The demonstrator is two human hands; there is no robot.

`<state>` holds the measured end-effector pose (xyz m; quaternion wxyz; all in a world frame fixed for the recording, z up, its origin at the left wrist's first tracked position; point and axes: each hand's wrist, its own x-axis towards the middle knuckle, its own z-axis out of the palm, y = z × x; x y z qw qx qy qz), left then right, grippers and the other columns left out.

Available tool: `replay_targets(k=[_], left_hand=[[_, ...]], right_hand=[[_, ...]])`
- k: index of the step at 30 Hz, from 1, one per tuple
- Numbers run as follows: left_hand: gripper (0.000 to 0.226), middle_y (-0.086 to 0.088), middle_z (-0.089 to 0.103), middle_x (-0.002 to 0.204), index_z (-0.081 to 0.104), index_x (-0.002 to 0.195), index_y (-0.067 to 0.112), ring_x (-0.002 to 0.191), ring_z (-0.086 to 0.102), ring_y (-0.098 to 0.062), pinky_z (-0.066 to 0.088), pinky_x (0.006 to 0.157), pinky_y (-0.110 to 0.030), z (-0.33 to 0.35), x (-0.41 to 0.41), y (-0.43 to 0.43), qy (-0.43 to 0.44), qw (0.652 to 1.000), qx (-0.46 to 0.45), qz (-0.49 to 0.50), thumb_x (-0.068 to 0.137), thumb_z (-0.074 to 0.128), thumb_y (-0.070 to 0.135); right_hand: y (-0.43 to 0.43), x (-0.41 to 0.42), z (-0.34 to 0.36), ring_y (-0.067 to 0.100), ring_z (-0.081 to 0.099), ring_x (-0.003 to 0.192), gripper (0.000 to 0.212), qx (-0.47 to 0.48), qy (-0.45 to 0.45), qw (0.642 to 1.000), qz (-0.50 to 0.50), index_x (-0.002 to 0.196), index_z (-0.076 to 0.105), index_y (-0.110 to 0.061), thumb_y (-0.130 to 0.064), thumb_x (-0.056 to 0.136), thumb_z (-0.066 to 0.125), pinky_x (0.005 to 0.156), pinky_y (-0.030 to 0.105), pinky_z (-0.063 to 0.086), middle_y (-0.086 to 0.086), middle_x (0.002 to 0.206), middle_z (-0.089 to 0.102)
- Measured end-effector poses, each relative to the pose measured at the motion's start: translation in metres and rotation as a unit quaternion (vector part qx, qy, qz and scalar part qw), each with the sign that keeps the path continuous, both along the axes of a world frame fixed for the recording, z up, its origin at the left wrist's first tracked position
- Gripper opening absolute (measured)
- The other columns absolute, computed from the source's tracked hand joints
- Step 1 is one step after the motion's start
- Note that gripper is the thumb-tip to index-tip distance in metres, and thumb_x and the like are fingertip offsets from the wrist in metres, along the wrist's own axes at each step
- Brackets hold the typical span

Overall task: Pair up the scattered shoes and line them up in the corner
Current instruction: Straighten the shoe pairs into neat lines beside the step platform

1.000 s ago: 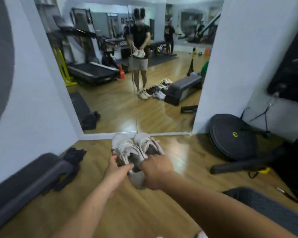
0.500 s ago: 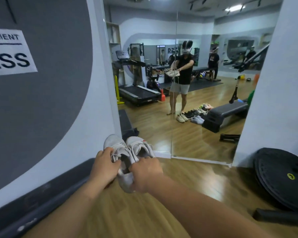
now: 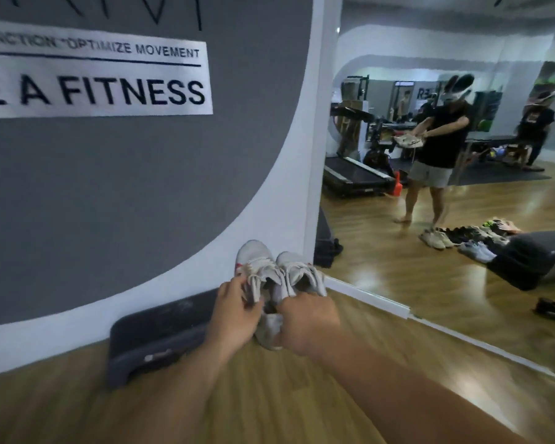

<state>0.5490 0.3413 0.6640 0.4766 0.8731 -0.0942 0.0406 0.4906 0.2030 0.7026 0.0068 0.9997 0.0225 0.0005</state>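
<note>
White sneakers [image 3: 257,261] are held side by side, toes forward, above the wooden floor [image 3: 77,408] near the corner where wall [image 3: 141,187] meets mirror [image 3: 430,238]. The left hand [image 3: 237,310] grips the left one at the laces; the right hand [image 3: 308,325] grips the other's rear

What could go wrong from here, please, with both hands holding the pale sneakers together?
The left hand and right hand grip the pale grey lace-up sneakers toward their heels, toes unsupported, so one might tip and drop. The dark grey step platform lies along the wall ahead; setting them down there could bump it.
</note>
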Motion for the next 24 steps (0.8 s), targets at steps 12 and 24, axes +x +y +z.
replay_targets(k=[12, 24], left_hand=[[0.039, -0.002, 0.064, 0.118, 0.052, 0.121, 0.018, 0.094, 0.059, -0.014, 0.044, 0.073, -0.025, -0.058, 0.086, 0.176, 0.167, 0.976, -0.035, 0.135, 0.093, 0.057, 0.044], [0.047, -0.015, 0.064, 0.124, 0.058, 0.126, 0.007, 0.117, 0.059, -0.029, 0.043, 0.106, -0.043, -0.071, 0.200, 0.257, 0.211, 0.919, -0.073, 0.326, 0.093, 0.059, 0.041]], right_hand=[[0.170, 0.141, -0.058, 0.017, 0.064, 0.097, 0.042, -0.015, 0.030, 0.995, 0.096, 0.100, 0.059, -0.035, -0.069, 0.078, 0.049, 0.067, 0.029, 0.047, -0.007, 0.104, 0.066], [0.262, 0.291, -0.074, 0.021, 0.062, 0.105, 0.037, -0.013, 0.050, 0.963, 0.264, 0.109, 0.065, -0.032, -0.054, 0.080, 0.058, 0.078, 0.030, 0.046, -0.001, 0.112, 0.066]])
